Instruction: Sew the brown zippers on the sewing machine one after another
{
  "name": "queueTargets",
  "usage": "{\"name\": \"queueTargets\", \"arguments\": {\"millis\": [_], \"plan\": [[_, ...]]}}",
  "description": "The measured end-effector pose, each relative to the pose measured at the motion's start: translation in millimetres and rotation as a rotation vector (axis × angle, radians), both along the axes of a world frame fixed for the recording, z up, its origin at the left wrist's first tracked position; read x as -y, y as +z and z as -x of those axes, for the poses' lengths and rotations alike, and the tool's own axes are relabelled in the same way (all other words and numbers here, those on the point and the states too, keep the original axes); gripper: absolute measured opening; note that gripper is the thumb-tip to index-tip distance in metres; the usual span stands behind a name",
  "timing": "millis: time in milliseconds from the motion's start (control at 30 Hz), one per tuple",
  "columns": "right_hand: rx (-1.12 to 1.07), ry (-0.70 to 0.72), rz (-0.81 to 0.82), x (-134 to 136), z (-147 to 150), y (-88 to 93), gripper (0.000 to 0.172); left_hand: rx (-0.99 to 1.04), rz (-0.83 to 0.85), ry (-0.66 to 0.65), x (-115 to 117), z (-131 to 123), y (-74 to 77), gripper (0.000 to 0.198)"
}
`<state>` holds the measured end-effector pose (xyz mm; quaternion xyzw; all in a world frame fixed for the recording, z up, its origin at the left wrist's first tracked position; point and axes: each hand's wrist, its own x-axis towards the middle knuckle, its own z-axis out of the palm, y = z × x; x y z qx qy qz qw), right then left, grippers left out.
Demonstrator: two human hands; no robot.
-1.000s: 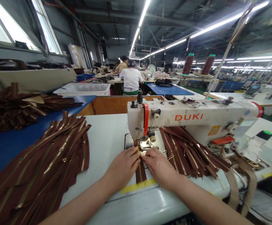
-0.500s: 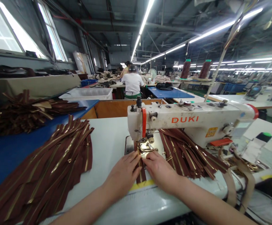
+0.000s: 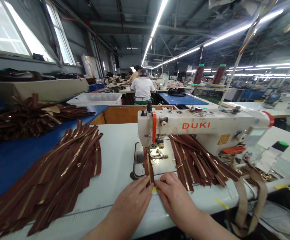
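A brown zipper (image 3: pixel 149 168) with gold teeth runs straight toward me from under the presser foot of a white sewing machine (image 3: pixel 171 125). My left hand (image 3: pixel 136 196) is closed on the left edge of its near end, fingers pressed on the tape. Across from it, my right hand (image 3: pixel 176 195) pinches the right edge, fingertips bent together; part of the zipper's end is hidden by the hands. The metal needle plate (image 3: pixel 141 163) lies just beyond my fingers.
To the left, a pile of brown zippers (image 3: pixel 67 166) lies on the table, with another bundle (image 3: pixel 27 116) on a blue surface behind. More zippers (image 3: pixel 197 160) lie under the machine's arm. Beige straps (image 3: pixel 258 196) hang at the right edge. A person (image 3: pixel 142 87) sits farther back.
Both hands have moved down toward me, from close by the presser foot to the zipper's near end. More of the zipper and the needle plate now shows.
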<state>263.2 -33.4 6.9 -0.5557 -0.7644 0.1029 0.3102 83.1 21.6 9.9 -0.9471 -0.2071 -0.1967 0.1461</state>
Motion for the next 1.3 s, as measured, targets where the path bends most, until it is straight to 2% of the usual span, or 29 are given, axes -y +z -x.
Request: {"name": "queueTargets", "arguments": {"millis": [200, 500, 767, 900, 1033, 1167, 1300], "plan": [[0.007, 0.027, -0.023, -0.3, -0.9, 0.0, 0.016, -0.015, -0.005, -0.074, -0.8, 1.0, 11.0, 0.035], [0.112, 0.048, -0.036, -2.0, -1.5, 3.6, 0.02, -0.011, 0.038, -0.121, -6.5, 7.0, 11.2, 0.032], [0.274, 0.048, -0.017, -3.2, -2.5, 7.1, 0.015, 0.025, 0.276, -0.096, -12.9, 18.7, 5.3, 0.032], [0.33, 0.061, -0.034, -2.5, -2.4, 7.0, 0.014, 0.079, 0.37, -0.048, -13.2, 13.8, 5.1, 0.033], [0.369, 0.096, -0.041, 0.4, -5.9, 8.0, 0.018, 0.096, 0.413, -0.055, -9.0, 6.3, 9.2, 0.03], [0.324, 0.167, -0.023, 2.0, -16.1, 12.5, 0.024, 0.136, 0.373, -0.077, -7.6, 6.4, 9.0, 0.033], [0.127, 0.219, 0.007, -13.1, -26.2, 16.9, 0.028, 0.128, 0.324, -0.075, -8.1, 8.5, 6.9, 0.032]]}}
